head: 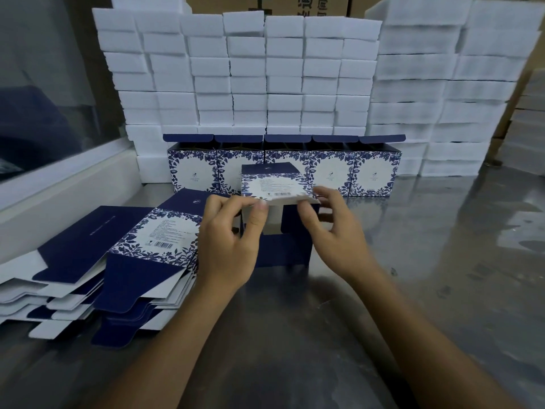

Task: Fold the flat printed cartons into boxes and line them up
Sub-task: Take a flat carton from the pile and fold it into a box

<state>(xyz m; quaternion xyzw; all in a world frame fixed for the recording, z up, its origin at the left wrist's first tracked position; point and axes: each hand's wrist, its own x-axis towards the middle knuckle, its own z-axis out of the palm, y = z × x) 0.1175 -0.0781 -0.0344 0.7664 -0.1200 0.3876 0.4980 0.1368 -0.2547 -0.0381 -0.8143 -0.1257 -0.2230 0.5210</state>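
Note:
A partly opened blue-and-white floral carton [272, 181] is held above the metal table in the middle of the view. My left hand [228, 240] pinches its white lower flap from the left. My right hand [333, 228] pinches the same flap from the right. The carton's dark blue flaps [283, 249] hang down between my hands. A stack of flat printed cartons [118, 255] lies at the left. Several folded boxes [283, 166] stand side by side in a row behind, lids open.
Tall stacks of white foam blocks [265, 72] form a wall behind the row and another stack [448, 84] rises at the right. A white ledge [67, 187] runs along the left. Bare metal tabletop [427, 246] lies to the right.

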